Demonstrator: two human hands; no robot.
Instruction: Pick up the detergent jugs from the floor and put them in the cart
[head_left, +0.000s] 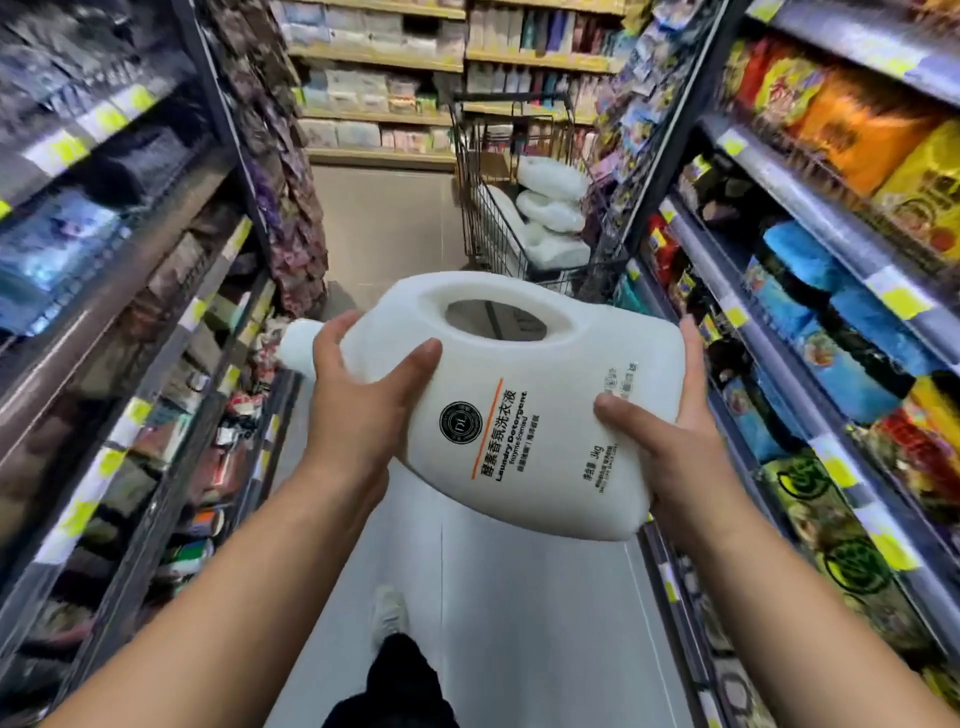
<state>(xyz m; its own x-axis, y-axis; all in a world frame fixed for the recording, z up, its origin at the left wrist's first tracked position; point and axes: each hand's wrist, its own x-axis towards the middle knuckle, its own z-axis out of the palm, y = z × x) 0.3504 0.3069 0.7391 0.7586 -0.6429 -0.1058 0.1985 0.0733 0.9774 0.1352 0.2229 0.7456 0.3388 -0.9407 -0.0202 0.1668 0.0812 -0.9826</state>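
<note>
A large white detergent jug (519, 384) lies sideways in the air in front of me, cap to the left, label facing up. My left hand (358, 395) grips its neck end, thumb on top. My right hand (670, 431) holds its base, thumb on the label face and fingers round the far side. Ahead in the aisle stands a wire shopping cart (488, 208), a few steps away. Several white jugs (550, 208) lie stacked inside it.
Stocked shelves line both sides of a narrow aisle: dark shelving (156, 312) on the left, snack bags (831, 312) on the right. More shelves (384, 78) close the far end. My foot (387, 613) is on the grey floor below.
</note>
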